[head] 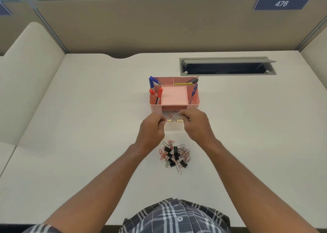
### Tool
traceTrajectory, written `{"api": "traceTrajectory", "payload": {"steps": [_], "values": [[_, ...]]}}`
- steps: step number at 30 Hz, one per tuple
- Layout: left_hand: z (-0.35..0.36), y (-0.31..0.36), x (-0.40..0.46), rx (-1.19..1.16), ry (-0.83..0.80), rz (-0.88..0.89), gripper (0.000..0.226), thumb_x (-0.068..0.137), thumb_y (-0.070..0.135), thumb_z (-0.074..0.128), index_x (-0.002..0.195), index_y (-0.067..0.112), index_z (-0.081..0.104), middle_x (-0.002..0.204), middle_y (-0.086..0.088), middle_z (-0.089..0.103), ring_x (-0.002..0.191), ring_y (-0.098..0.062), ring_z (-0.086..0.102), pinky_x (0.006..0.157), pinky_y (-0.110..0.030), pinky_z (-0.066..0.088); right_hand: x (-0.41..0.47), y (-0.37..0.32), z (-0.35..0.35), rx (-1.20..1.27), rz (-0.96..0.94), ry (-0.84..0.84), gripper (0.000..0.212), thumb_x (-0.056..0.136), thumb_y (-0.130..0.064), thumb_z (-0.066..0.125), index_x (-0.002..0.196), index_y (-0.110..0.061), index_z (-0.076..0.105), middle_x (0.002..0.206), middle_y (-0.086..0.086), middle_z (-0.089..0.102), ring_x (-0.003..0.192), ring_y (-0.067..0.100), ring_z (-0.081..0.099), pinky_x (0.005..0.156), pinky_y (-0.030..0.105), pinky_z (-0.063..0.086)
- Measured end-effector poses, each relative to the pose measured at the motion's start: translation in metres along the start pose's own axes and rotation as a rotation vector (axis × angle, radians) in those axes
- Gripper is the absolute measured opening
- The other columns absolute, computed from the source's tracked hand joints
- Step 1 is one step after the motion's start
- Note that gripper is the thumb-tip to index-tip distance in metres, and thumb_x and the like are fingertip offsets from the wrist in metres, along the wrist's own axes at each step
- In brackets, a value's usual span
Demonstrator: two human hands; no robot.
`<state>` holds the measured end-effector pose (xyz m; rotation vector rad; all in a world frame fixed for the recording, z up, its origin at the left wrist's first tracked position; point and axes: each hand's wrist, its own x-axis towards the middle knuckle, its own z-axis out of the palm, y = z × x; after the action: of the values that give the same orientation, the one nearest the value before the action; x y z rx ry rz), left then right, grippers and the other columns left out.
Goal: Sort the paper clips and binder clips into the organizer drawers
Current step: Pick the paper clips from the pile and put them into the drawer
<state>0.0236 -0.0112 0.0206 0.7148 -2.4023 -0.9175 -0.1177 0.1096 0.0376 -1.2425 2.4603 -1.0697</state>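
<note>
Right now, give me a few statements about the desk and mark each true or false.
1. Both the left hand and the right hand hold the clear drawer pulled out of the pink organizer. True.
2. The drawer has no clips in it. False: a few paper clips lie in it.
3. The clip pile lies on the desk between the organizer and the person. True.
4. The pile holds only paper clips. False: black binder clips are mixed in.
5. The organizer's middle tray is full of pens. False: it is bare; pens stand in the side compartments.

grey-and-white plaid shirt [177,216], white button [180,219], bare forearms.
</note>
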Motion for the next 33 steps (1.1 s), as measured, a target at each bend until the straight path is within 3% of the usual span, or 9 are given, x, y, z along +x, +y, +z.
{"api": "traceTrajectory", "payload": {"steps": [5, 10, 12, 16, 19, 23, 30, 33], "values": [[0.007, 0.018, 0.033, 0.049, 0.008, 0.005, 0.013, 0.089, 0.003, 0.057, 0.093, 0.01, 0.067, 0.088, -0.004, 0.068, 0.076, -0.018, 0.059, 0.067, -0.032, 0.053, 0.022, -0.009, -0.001, -0.102, -0.02, -0.03, 0.025, 0.093, -0.006, 0.052, 0.105, -0.01, 0.074, 0.098, 0.011, 0.072, 0.087, 0.027, 0.063, 0.075, 0.037, 0.052], [0.006, 0.008, 0.018, 0.04, 0.04, 0.111, 0.015, 0.088, -0.001, 0.057, 0.092, 0.011, 0.064, 0.085, -0.002, 0.065, 0.074, -0.013, 0.055, 0.064, -0.023, 0.048, 0.008, -0.009, -0.004, -0.046, -0.067, 0.012, 0.019, 0.093, -0.01, 0.055, 0.099, -0.013, 0.073, 0.091, 0.002, 0.071, 0.082, 0.018, 0.061, 0.073, 0.034, 0.052], [0.009, -0.005, -0.003, 0.058, -0.001, 0.12, 0.017, 0.086, -0.004, 0.057, 0.092, 0.01, 0.064, 0.085, -0.002, 0.062, 0.075, -0.014, 0.054, 0.066, -0.025, 0.047, -0.008, -0.006, 0.001, -0.052, -0.044, -0.081, 0.016, 0.093, -0.014, 0.057, 0.098, -0.014, 0.073, 0.093, 0.0, 0.071, 0.085, 0.017, 0.061, 0.077, 0.034, 0.051], [0.022, -0.04, -0.037, 0.183, -0.288, -0.056, 0.025, 0.091, 0.008, 0.059, 0.114, 0.013, 0.065, 0.108, -0.004, 0.058, 0.101, -0.019, 0.055, 0.082, -0.025, 0.043, -0.032, 0.002, 0.03, -0.193, 0.171, -0.414, 0.026, 0.095, -0.028, 0.057, 0.115, -0.015, 0.069, 0.11, 0.004, 0.068, 0.101, 0.024, 0.062, 0.088, 0.034, 0.049], [0.026, -0.051, -0.044, 0.227, -0.364, -0.076, 0.025, 0.091, 0.014, 0.063, 0.115, 0.016, 0.066, 0.108, -0.003, 0.051, 0.101, -0.018, 0.05, 0.08, -0.02, 0.034, -0.042, 0.001, 0.05, -0.232, 0.195, -0.47, 0.029, 0.094, -0.028, 0.057, 0.119, -0.016, 0.065, 0.109, 0.008, 0.062, 0.102, 0.028, 0.06, 0.085, 0.037, 0.051], [0.026, -0.05, -0.041, 0.255, -0.352, -0.039, 0.014, 0.089, 0.015, 0.065, 0.103, 0.016, 0.068, 0.1, -0.004, 0.051, 0.092, -0.021, 0.05, 0.074, -0.026, 0.041, -0.045, -0.003, 0.066, -0.284, 0.178, -0.462, 0.017, 0.093, -0.021, 0.059, 0.108, -0.013, 0.064, 0.105, 0.009, 0.058, 0.096, 0.029, 0.059, 0.079, 0.038, 0.05], [0.03, -0.05, -0.039, 0.293, -0.366, -0.035, 0.008, 0.089, 0.011, 0.063, 0.094, 0.014, 0.066, 0.097, -0.002, 0.051, 0.09, -0.021, 0.05, 0.074, -0.031, 0.045, -0.036, 0.008, 0.049, 0.04, 0.423, -0.417, 0.005, 0.089, -0.016, 0.066, 0.088, -0.02, 0.068, 0.086, -0.004, 0.066, 0.081, 0.018, 0.063, 0.074, 0.032, 0.053], [0.031, -0.05, -0.037, 0.298, -0.375, -0.051, 0.007, 0.089, 0.012, 0.061, 0.093, 0.016, 0.066, 0.097, -0.001, 0.052, 0.091, -0.02, 0.05, 0.076, -0.033, 0.046, -0.032, 0.014, 0.035, 0.135, 0.458, -0.396, 0.009, 0.091, -0.011, 0.064, 0.094, -0.016, 0.071, 0.082, -0.006, 0.063, 0.074, 0.009, 0.059, 0.063, 0.02, 0.046]]}}
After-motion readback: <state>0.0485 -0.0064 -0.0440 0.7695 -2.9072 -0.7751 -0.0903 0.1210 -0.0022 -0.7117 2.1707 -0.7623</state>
